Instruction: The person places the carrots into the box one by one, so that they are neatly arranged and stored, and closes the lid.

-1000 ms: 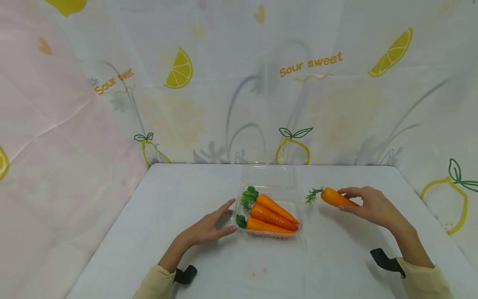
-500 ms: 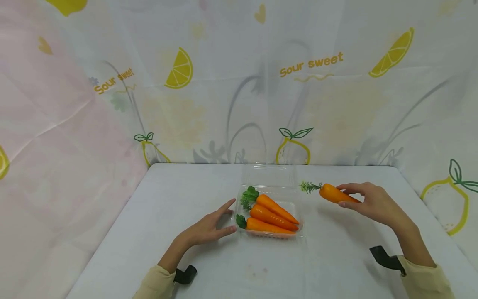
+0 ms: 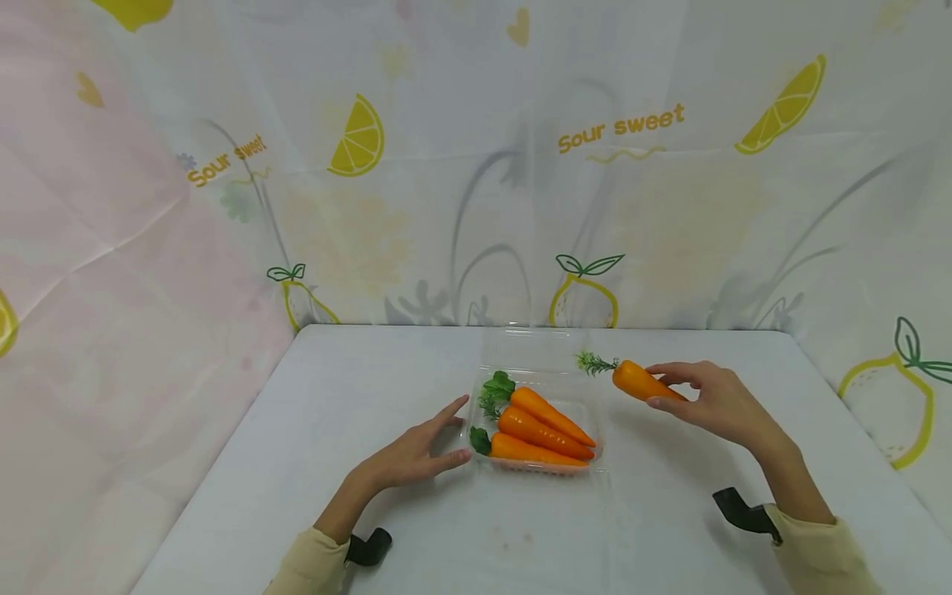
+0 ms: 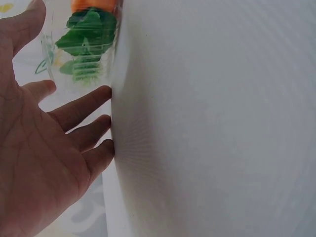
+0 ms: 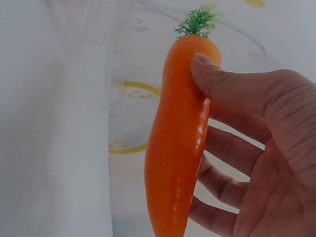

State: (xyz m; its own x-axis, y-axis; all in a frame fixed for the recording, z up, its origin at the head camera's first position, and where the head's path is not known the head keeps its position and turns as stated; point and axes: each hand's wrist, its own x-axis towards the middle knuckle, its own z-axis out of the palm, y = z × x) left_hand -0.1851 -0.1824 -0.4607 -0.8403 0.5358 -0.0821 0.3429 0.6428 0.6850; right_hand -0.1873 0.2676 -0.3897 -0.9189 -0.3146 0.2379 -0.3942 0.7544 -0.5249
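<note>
A carrot (image 3: 641,381) with feathery green leaves is pinched between the thumb and fingers of my right hand (image 3: 717,406), held above the table to the right of the clear plastic box. In the right wrist view the thumb lies across the carrot (image 5: 177,133) near its leafy end. The open clear box (image 3: 535,468) holds three carrots (image 3: 546,434) side by side, leaves to the left. My left hand (image 3: 411,454) is at the box's left side with fingers spread and extended. In the left wrist view, fingertips rest on the tabletop beside the box wall.
The box's clear lid (image 3: 535,350) lies folded back toward the far edge of the white table (image 3: 372,364). Behind the table hangs a lemon-printed cloth (image 3: 446,207). A black wrist mount (image 3: 746,512) sticks out from the right sleeve, another from the left.
My right hand has lifted the carrot a little and carried it left, closer to the box. The left hand and the box have stayed put.
</note>
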